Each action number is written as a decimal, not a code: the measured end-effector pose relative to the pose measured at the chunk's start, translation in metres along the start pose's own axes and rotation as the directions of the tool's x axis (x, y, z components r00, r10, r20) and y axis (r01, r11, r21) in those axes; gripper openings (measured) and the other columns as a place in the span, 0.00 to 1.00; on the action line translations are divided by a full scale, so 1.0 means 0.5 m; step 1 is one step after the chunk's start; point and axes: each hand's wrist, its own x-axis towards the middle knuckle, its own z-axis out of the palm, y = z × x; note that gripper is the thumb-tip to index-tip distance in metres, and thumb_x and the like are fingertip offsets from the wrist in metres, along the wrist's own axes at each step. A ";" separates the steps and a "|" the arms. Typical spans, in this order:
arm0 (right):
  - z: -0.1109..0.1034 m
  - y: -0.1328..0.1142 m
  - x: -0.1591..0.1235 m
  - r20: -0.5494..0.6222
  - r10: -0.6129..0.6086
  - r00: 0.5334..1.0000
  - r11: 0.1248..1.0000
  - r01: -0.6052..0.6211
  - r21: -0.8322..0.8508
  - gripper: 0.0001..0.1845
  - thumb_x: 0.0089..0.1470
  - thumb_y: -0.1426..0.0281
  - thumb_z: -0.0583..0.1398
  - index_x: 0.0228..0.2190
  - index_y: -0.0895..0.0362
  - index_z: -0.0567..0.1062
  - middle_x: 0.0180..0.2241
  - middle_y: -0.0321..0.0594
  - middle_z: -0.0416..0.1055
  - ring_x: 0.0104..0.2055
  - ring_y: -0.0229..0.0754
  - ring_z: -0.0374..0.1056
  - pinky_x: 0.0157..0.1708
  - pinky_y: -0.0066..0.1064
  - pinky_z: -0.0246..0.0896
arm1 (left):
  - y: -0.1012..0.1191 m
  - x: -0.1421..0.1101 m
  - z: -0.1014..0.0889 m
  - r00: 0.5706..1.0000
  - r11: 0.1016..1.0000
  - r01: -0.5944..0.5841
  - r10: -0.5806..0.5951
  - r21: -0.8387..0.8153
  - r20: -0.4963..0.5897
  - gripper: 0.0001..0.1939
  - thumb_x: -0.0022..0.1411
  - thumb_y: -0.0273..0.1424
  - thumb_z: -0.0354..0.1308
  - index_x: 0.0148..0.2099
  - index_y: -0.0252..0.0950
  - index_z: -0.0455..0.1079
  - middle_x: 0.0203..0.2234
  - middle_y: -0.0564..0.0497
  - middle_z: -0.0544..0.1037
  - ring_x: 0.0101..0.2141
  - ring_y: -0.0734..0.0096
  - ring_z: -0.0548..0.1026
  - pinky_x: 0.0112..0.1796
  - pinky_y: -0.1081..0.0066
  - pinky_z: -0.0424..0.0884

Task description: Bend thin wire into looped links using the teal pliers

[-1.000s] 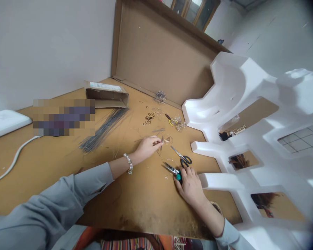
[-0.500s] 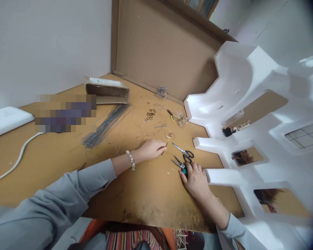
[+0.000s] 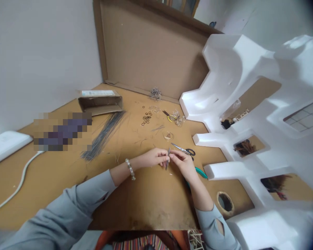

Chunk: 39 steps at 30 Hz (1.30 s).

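Note:
In front of me, over the middle of the table, my left hand (image 3: pixel 159 157) pinches a thin grey strip (image 3: pixel 167 164); its exact kind is too small to make out. From the other side my right hand (image 3: pixel 181 160) closes its fingertips on the same strip. Just beyond the right hand lie scissors (image 3: pixel 181 148) with black handles, partly covered by it. Green-handled pliers (image 3: pixel 201 172) lie under and beside my right wrist, their jaws hidden. A coil of thin wire (image 3: pixel 168 135) rests a little farther back.
A bundle of straight grey wires (image 3: pixel 103 137) lies left, before an open cardboard box (image 3: pixel 100 104). Dark rings (image 3: pixel 146 119), yellow-handled pliers (image 3: pixel 168 116) and metal bits (image 3: pixel 155 93) lie toward the back. White foam (image 3: pixel 224 172) with cut-outs borders the right; a round hole (image 3: pixel 225 202) pierces the table.
My right hand has let go of the green-handled pliers and moved left to the strip in my left hand. The pliers now lie on the table. The view has shifted slightly.

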 end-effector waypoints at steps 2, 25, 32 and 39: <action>0.006 0.012 0.009 0.061 0.009 0.998 0.994 -0.015 0.107 0.16 0.43 0.60 0.64 0.33 0.57 0.78 0.26 0.38 0.73 0.25 0.37 0.67 0.28 0.30 0.65 | 0.001 0.001 0.003 0.999 0.999 0.010 -0.008 -0.037 0.052 0.15 0.61 0.39 0.50 0.32 0.32 0.66 0.23 0.50 0.74 0.26 0.74 0.72 0.31 0.72 0.68; -0.016 0.025 -0.004 0.056 -0.369 0.928 0.911 0.373 -0.173 0.09 0.53 0.70 0.56 0.31 0.55 0.78 0.30 0.41 0.74 0.32 0.39 0.70 0.33 0.30 0.64 | -0.036 0.006 0.043 0.962 0.769 -0.003 0.176 0.640 -0.208 0.06 0.57 0.24 0.52 0.30 0.35 0.69 0.25 0.50 0.70 0.30 0.69 0.66 0.33 0.70 0.63; -0.011 0.039 0.007 -0.009 -0.005 1.000 0.958 0.007 0.286 0.09 0.44 0.63 0.63 0.27 0.56 0.78 0.25 0.37 0.74 0.26 0.38 0.69 0.29 0.29 0.65 | -0.016 0.002 0.049 0.970 0.939 -0.038 0.117 0.342 -0.213 0.09 0.60 0.34 0.52 0.34 0.35 0.71 0.30 0.49 0.73 0.34 0.70 0.70 0.38 0.71 0.65; -0.008 0.038 0.007 0.000 0.122 0.993 0.923 -0.113 0.368 0.12 0.41 0.62 0.65 0.27 0.57 0.78 0.21 0.35 0.73 0.23 0.36 0.67 0.28 0.29 0.64 | -0.019 0.001 0.048 0.974 0.975 0.059 -0.010 0.213 -0.225 0.13 0.59 0.38 0.53 0.30 0.34 0.70 0.23 0.53 0.71 0.27 0.74 0.67 0.32 0.74 0.63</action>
